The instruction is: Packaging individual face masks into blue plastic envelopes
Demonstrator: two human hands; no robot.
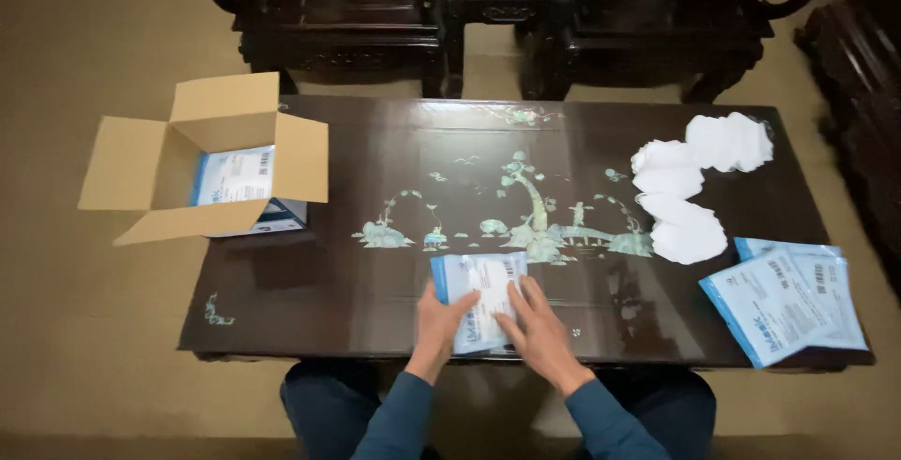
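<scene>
A flat white and blue plastic packet (pixel 481 282) lies on the dark inlaid table (pixel 375 188) near its front edge. My left hand (pixel 438 314) rests on the packet's left side, fingers spread over it. My right hand (pixel 535 324) presses on its right side, fingers pointing up and left. Both hands touch the packet flat against the tabletop; neither lifts it.
An open cardboard box (pixel 211 155) with a similar packet inside sits at the table's left end. Stacks of white masks (pixel 690 188) lie at the right, with more blue and white packets (pixel 784 300) at the front right corner. Dark wooden chairs (pixel 507 9) stand behind.
</scene>
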